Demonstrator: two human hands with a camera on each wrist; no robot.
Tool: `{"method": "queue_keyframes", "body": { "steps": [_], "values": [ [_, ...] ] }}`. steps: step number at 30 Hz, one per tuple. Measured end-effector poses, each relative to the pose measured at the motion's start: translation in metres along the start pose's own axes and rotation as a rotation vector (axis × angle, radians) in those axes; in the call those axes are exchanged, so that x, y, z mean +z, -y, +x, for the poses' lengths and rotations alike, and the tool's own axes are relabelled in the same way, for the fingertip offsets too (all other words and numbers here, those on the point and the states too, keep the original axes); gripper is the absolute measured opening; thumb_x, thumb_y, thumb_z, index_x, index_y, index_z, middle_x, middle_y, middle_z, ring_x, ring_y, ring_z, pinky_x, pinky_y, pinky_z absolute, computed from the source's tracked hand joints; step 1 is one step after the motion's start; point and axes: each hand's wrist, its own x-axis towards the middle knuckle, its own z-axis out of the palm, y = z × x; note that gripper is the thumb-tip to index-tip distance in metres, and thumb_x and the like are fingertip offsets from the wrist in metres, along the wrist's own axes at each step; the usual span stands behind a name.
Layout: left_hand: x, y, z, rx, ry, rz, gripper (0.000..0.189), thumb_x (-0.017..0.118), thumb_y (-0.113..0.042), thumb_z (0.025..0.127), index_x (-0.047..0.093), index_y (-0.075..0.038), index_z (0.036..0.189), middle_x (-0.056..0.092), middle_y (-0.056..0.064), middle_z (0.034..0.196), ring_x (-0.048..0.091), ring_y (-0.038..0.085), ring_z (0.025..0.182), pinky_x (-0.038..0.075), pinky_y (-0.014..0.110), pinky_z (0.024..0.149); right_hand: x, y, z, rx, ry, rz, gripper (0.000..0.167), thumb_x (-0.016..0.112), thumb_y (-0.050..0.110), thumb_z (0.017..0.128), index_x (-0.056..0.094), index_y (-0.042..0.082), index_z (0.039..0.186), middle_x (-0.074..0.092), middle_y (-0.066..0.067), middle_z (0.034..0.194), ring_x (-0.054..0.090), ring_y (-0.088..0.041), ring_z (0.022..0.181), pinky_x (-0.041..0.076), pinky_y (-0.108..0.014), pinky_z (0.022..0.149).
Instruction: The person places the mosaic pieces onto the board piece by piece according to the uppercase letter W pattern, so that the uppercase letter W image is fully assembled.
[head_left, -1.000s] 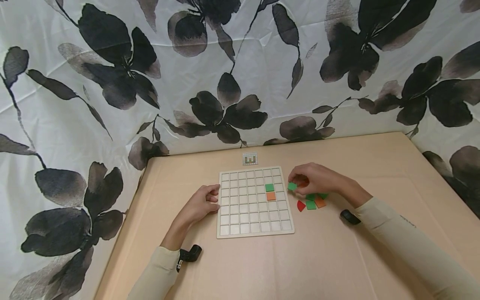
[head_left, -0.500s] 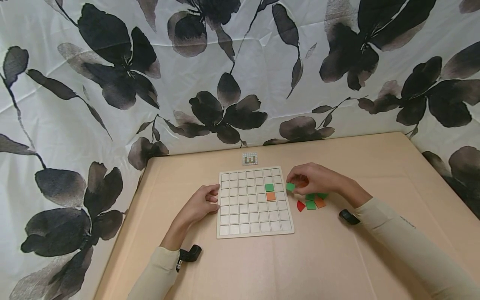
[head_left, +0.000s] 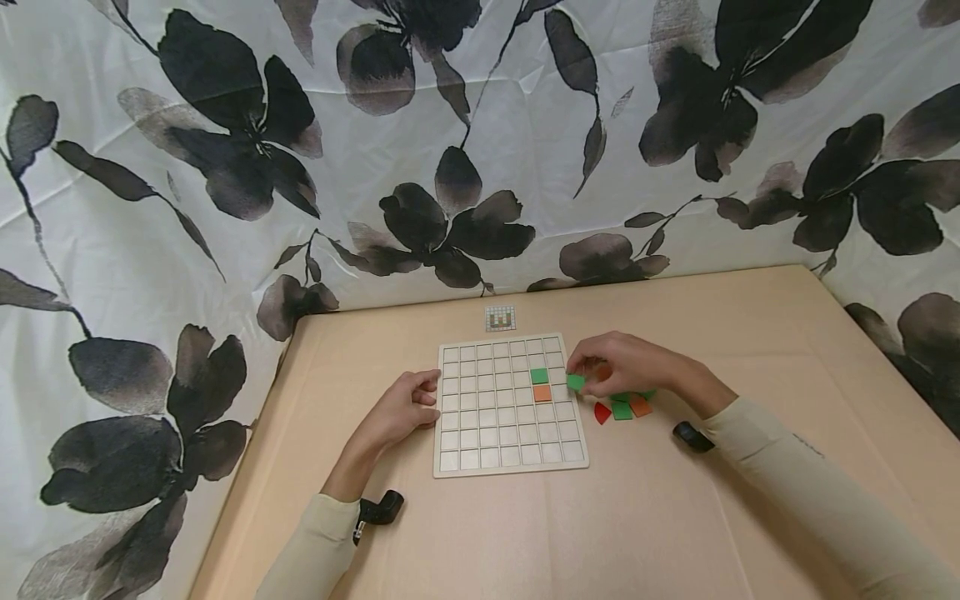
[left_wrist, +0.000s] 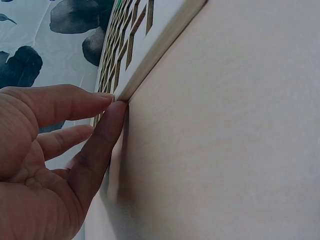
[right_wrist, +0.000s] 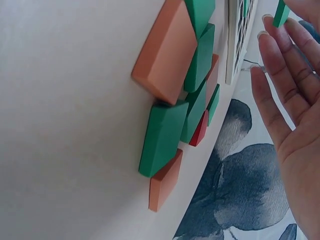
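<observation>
A pale board [head_left: 487, 433] with a grid of square cells lies on the table. One green tile [head_left: 539, 376] and one orange tile [head_left: 542, 392] sit in its cells, the orange just below the green. At the left edge of the board, my left hand [head_left: 401, 410] holds the rim between thumb and finger; the left wrist view shows both fingertips [left_wrist: 119, 109] against the edge. My right hand [head_left: 630, 367] pinches a green square tile [head_left: 575, 382] over the board's right edge. In the right wrist view this tile [right_wrist: 281, 14] shows at the top, apart from the table.
Right of the board lies a loose pile of green tiles [head_left: 622, 411], orange tiles [head_left: 640, 405] and a red piece with a curved side [head_left: 602, 412], partly under my right hand. A small pattern card [head_left: 500, 317] lies behind the board. Floral cloth [head_left: 450, 125] hangs behind the table [head_left: 525, 533].
My right hand has moved slightly left and toward me, bringing the green tile from beside the board to over its right edge. The left hand has stayed in place.
</observation>
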Motion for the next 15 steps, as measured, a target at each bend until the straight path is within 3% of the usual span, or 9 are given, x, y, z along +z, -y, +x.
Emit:
{"method": "queue_keyframes", "body": {
  "steps": [15],
  "values": [
    [0.0009, -0.0014, -0.001, -0.006, -0.001, -0.01, 0.074, 0.068, 0.019, 0.084, 0.043, 0.002, 0.152, 0.045, 0.016, 0.122, 0.048, 0.023, 0.1, 0.059, 0.029, 0.07, 0.0065, 0.0054, 0.0057, -0.006, 0.035, 0.045, 0.023, 0.081, 0.024, 0.087, 0.071, 0.024, 0.109, 0.067, 0.015, 0.103, 0.064, -0.013, 0.096, 0.055, -0.031, 0.087]
  ]
}}
